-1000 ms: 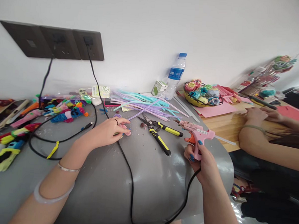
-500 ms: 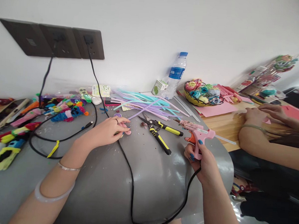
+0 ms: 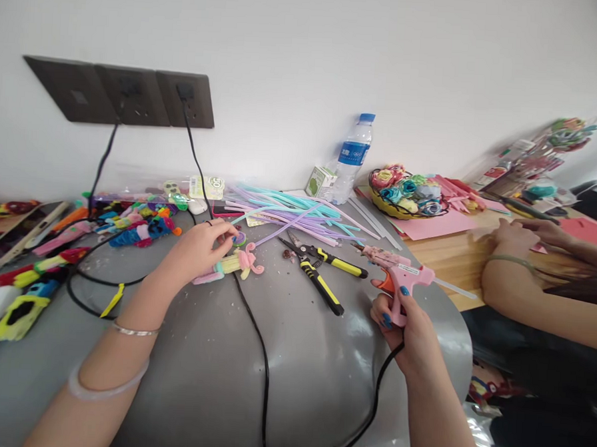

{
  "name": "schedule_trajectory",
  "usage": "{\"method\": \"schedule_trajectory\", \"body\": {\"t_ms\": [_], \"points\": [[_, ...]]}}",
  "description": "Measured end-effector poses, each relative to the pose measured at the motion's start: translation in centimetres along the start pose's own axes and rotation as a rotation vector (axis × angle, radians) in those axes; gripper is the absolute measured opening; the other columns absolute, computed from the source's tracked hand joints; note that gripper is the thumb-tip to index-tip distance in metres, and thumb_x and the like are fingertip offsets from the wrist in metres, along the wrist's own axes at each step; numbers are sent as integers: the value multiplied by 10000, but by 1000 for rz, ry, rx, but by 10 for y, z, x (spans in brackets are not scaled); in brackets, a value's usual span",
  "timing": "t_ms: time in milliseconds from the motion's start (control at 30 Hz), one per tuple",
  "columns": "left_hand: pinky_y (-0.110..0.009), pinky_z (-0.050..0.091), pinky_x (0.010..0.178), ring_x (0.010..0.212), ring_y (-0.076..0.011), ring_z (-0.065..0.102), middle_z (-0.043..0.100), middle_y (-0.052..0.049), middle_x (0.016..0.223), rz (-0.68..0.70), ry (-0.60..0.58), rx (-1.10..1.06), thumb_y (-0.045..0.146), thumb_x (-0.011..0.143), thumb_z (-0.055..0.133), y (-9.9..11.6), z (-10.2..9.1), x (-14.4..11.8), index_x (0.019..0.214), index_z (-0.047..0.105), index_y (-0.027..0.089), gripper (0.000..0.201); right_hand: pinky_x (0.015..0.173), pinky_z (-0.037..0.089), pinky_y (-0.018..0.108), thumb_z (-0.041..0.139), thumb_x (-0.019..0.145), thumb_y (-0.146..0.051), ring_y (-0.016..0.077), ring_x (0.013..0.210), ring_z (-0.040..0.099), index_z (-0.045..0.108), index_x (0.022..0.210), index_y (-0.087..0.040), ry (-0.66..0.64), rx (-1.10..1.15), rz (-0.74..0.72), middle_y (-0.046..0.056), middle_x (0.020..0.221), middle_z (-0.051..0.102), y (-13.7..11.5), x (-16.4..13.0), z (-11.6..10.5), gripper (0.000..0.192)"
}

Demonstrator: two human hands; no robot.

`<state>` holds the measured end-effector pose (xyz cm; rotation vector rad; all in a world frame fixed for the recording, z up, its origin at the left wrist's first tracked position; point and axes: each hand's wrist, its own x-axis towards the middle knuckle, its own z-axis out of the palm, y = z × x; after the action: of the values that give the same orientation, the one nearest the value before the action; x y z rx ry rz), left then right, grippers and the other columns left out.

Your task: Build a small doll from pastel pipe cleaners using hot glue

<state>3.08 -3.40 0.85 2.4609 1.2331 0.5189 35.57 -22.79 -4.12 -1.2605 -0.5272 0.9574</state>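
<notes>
My right hand (image 3: 403, 322) is closed around the handle of a pink glue gun (image 3: 403, 274), its nozzle pointing left and a glue stick out of its back. My left hand (image 3: 204, 248) is low over the grey table, fingers bent loosely, fingertips at the edge of a small purple disc (image 3: 240, 238). Whether they press on the disc is hard to see. Just beside this hand lies a fuzzy pipe-cleaner figure (image 3: 234, 263) in pink, yellow and mint, with pink curls at one end. Yellow-and-black pliers (image 3: 320, 281) lie spread between my hands.
Pastel pipe cleaners (image 3: 299, 213) are heaped behind the pliers. A water bottle (image 3: 352, 159) and small carton (image 3: 320, 182) stand by the wall. Colourful fuzzy pieces (image 3: 138, 225) and black cables (image 3: 265, 382) lie about. At right are a flower basket (image 3: 405, 196) and another person's hands (image 3: 515, 238).
My left hand has lifted off the pink-and-yellow figure and shifted left and back to the purple disc, uncovering the figure. The glue gun stays in my right hand. The view has tilted slightly.
</notes>
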Motion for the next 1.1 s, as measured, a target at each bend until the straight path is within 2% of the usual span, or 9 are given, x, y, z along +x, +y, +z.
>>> {"method": "schedule_trajectory", "body": {"t_ms": [67,167,267,367,600,767,867,1000,1100], "points": [[-307,449,673,754,-205,641,735,-45,952,-70,-27,14,359,904,446,-3,-4,0,928,698,219,289,446,261,242,702,823,-559,92,472,323,673,898,-172,-5,-2,-1,-52,509,409,1,0,-1,396],[-286,434,645,760,-212,643,727,-28,834,-124,-129,-14,436,855,522,-4,-10,-1,838,687,226,267,444,250,255,701,825,-562,101,477,310,640,832,-181,0,1,-2,-49,507,408,2,0,-2,386],[-270,418,607,743,-206,644,722,-11,805,-135,-253,-46,524,823,571,0,-15,-4,798,691,241,309,448,227,267,714,816,-557,109,482,292,652,860,-181,5,12,6,-48,506,408,2,0,-3,383],[-270,380,560,680,-200,620,713,-9,778,-110,-307,-29,581,806,576,7,-16,-7,767,696,249,355,455,215,271,720,811,-554,111,488,287,677,925,-175,5,19,16,-48,507,409,2,0,-3,398],[-266,358,550,643,-186,595,688,-8,758,-60,-298,-37,432,770,598,9,-13,-9,740,628,237,200,450,217,266,687,835,-551,111,481,281,697,1002,-175,6,-3,20,-52,509,386,2,1,-4,411],[-271,384,552,612,-192,604,687,0,722,-104,-288,-54,482,826,559,10,-14,-10,788,547,241,244,448,220,256,669,854,-548,103,480,288,701,996,-173,4,0,25,-51,510,390,3,0,-4,403],[-279,412,586,637,-199,631,708,-7,755,-111,-236,-88,461,852,536,13,-12,-9,821,546,242,222,450,222,250,671,854,-544,98,479,295,698,996,-169,9,9,20,-51,511,395,2,0,-3,402],[-289,433,657,780,-223,668,720,-9,854,-79,-121,-82,413,820,580,17,-7,-6,845,550,248,170,447,219,250,663,853,-556,100,475,306,681,995,-175,35,4,1,-53,507,391,2,-2,-1,407],[-286,423,654,792,-225,662,713,-7,855,-76,-98,-50,403,808,594,21,-4,-5,843,550,250,163,455,230,257,659,848,-557,108,477,312,663,990,-188,68,13,-49,-53,506,394,4,-6,6,396]]}}
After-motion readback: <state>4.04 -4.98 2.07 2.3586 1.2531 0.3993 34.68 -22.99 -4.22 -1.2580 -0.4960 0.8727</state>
